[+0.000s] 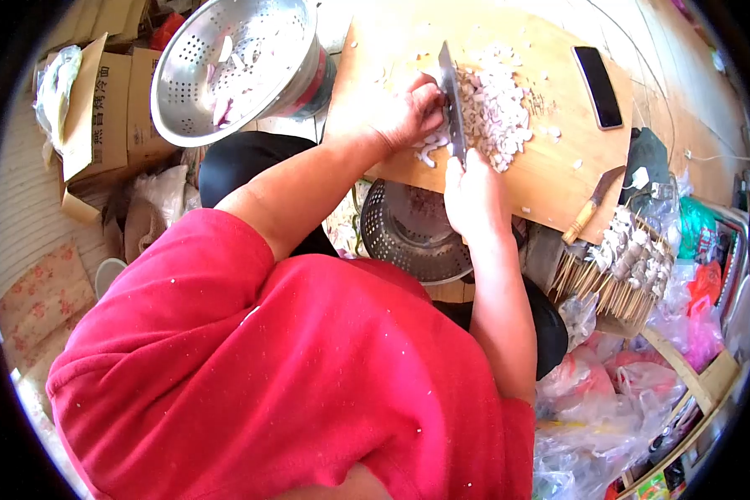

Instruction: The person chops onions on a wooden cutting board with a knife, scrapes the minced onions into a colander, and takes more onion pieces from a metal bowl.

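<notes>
A wooden cutting board (558, 179) lies in front of me, with a pile of chopped purple-white onion (500, 117) on it. My right hand (477, 200) grips the handle of a kitchen knife (452, 96), its blade pointing away from me along the pile's left edge. On the blade's left side, my left hand (412, 112) rests on the board with fingers curled close to the blade. Whatever lies under those fingers is hidden. A few onion slices (429, 154) show just below the left hand.
A metal colander (175, 108) with onion pieces stands at upper left. Another perforated metal bowl (383, 237) sits below the board. On the board's right lie a phone (598, 87) and a wooden-handled knife (592, 207). Skewers (625, 271), plastic bags (592, 408) and a cardboard box (100, 125) surround me.
</notes>
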`<state>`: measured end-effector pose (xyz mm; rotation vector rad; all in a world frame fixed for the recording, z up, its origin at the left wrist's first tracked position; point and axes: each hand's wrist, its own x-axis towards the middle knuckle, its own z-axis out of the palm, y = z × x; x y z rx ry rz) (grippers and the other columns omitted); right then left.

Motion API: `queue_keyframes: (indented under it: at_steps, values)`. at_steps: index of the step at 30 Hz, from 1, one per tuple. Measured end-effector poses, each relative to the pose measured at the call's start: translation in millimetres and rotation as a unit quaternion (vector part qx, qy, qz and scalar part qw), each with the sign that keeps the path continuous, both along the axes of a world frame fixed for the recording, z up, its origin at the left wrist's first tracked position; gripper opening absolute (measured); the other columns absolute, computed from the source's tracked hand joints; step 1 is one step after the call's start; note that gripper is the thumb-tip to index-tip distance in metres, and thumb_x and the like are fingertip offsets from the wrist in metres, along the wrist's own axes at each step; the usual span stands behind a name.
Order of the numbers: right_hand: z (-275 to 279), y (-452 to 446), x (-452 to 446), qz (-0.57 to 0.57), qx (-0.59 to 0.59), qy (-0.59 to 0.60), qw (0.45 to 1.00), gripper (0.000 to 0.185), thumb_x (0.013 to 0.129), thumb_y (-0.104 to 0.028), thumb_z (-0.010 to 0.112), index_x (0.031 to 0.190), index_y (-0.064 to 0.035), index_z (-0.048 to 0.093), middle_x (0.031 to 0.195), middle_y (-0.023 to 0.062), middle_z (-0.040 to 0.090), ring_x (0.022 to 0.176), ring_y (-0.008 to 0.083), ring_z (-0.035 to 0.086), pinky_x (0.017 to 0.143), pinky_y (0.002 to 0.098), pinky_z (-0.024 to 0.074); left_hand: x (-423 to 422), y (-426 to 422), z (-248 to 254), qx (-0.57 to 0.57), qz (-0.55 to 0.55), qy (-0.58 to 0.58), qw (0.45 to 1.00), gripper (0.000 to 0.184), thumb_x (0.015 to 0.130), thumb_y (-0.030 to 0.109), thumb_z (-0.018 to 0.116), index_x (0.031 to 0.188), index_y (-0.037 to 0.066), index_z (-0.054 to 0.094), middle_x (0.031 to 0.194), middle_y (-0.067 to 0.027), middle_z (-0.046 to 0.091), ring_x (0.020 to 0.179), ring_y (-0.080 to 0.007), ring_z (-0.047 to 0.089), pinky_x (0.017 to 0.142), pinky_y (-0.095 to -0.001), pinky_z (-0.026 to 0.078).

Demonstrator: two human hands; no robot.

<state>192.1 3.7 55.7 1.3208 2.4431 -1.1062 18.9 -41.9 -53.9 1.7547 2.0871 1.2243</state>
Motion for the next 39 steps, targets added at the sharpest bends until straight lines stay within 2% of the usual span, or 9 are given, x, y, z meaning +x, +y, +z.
queue_keyframes:
  at_steps: [10, 12, 26, 29, 32, 35, 36, 38, 39]
  values:
    - [7.0, -4.1, -3.9, 0.003, 0.007, 0.009, 1.000, 0.030, 0.095, -0.028, 0.049, 0.100, 0.0009, 0.057, 0.089, 0.0276, 0.066, 0.088, 0.0439, 0.065, 0.080, 0.0515, 0.0500, -7.5, -15.3, 20.4, -0.100, 0.077, 0.012, 0.992, 0.012, 0.078, 0.014, 0.066, 0.088, 0.012, 0.060, 0.095, -0.0091, 0.059, 0.088, -0.0335, 0.060, 0.075, -0.0423, 0.050]
    - [1.2, -2.7, -6.3, 0.031, 0.034, -0.027, 0.999, 0.030, 0.095, -0.028, 0.050, 0.100, 0.0009, 0.057, 0.088, 0.0273, 0.066, 0.087, 0.0443, 0.065, 0.079, 0.0516, 0.0504, -8.4, -12.6, 14.7, -0.088, 0.080, 0.063, 0.991, 0.012, 0.079, 0.014, 0.066, 0.089, 0.011, 0.060, 0.094, -0.0112, 0.059, 0.087, -0.0353, 0.060, 0.075, -0.0429, 0.050]
    - [-2.0, -2.7, -8.9, 0.042, 0.028, -0.020, 0.999, 0.031, 0.094, -0.028, 0.050, 0.101, 0.0017, 0.057, 0.084, 0.0285, 0.066, 0.083, 0.0454, 0.065, 0.076, 0.0533, 0.0509, -11.0, -19.3, 11.8, -0.074, 0.080, 0.020, 0.994, 0.010, 0.082, 0.015, 0.065, 0.089, 0.009, 0.060, 0.091, -0.0129, 0.059, 0.085, -0.0370, 0.060, 0.074, -0.0431, 0.050]
    - [-3.0, -5.3, -5.8, 0.026, 0.024, 0.037, 0.999, 0.029, 0.094, -0.026, 0.052, 0.096, 0.0022, 0.058, 0.083, 0.0289, 0.064, 0.084, 0.0458, 0.063, 0.076, 0.0526, 0.0494, -8.8, -23.5, 8.1, -0.081, 0.086, 0.001, 0.993, 0.010, 0.082, 0.015, 0.065, 0.089, 0.009, 0.060, 0.092, -0.0130, 0.059, 0.085, -0.0371, 0.060, 0.074, -0.0434, 0.050]
    - [-4.2, -5.1, -8.3, 0.048, 0.023, -0.015, 0.998, 0.031, 0.095, -0.028, 0.051, 0.097, 0.0024, 0.058, 0.086, 0.0290, 0.065, 0.087, 0.0447, 0.064, 0.079, 0.0522, 0.0493, -8.7, -22.4, 16.0, -0.090, 0.086, 0.008, 0.992, 0.013, 0.084, 0.018, 0.064, 0.092, 0.008, 0.061, 0.094, -0.0134, 0.058, 0.087, -0.0369, 0.059, 0.076, -0.0437, 0.050]
    - [-5.8, -5.3, -10.0, 0.047, 0.026, -0.018, 0.998, 0.033, 0.095, -0.029, 0.050, 0.099, 0.0022, 0.058, 0.087, 0.0288, 0.065, 0.088, 0.0440, 0.064, 0.080, 0.0524, 0.0491, 0.4, -31.2, 35.3, -0.100, 0.060, 0.017, 0.993, 0.026, 0.085, 0.026, 0.061, 0.102, 0.007, 0.061, 0.100, -0.0132, 0.059, 0.096, -0.0353, 0.057, 0.087, -0.0448, 0.046]
    - [-7.6, -6.5, -10.2, 0.049, 0.035, -0.013, 0.998, 0.032, 0.095, -0.029, 0.050, 0.099, 0.0019, 0.058, 0.087, 0.0286, 0.065, 0.087, 0.0442, 0.064, 0.079, 0.0524, 0.0492, 4.5, -37.1, 50.3, -0.160, 0.049, 0.074, 0.983, 0.040, 0.083, 0.035, 0.064, 0.112, 0.007, 0.058, 0.110, -0.0145, 0.058, 0.103, -0.0360, 0.055, 0.091, -0.0467, 0.044]
    - [-6.5, -5.7, -9.2, 0.041, 0.029, -0.005, 0.999, 0.032, 0.095, -0.029, 0.050, 0.099, 0.0015, 0.058, 0.086, 0.0286, 0.065, 0.087, 0.0443, 0.064, 0.079, 0.0523, 0.0493, 19.0, -44.8, 29.4, -0.067, 0.048, 0.077, 0.994, 0.062, 0.079, 0.044, 0.069, 0.125, 0.007, 0.051, 0.126, -0.0189, 0.051, 0.115, -0.0393, 0.050, 0.098, -0.0486, 0.041]
    - [-5.8, -4.8, -7.7, 0.034, 0.025, 0.000, 0.999, 0.032, 0.095, -0.030, 0.050, 0.098, 0.0012, 0.058, 0.086, 0.0286, 0.065, 0.086, 0.0443, 0.064, 0.078, 0.0523, 0.0493, 22.3, -49.6, 11.5, -0.116, 0.028, 0.033, 0.992, 0.080, 0.073, 0.046, 0.074, 0.133, 0.002, 0.044, 0.140, -0.0211, 0.040, 0.130, -0.0450, 0.038, 0.110, -0.0473, 0.034]
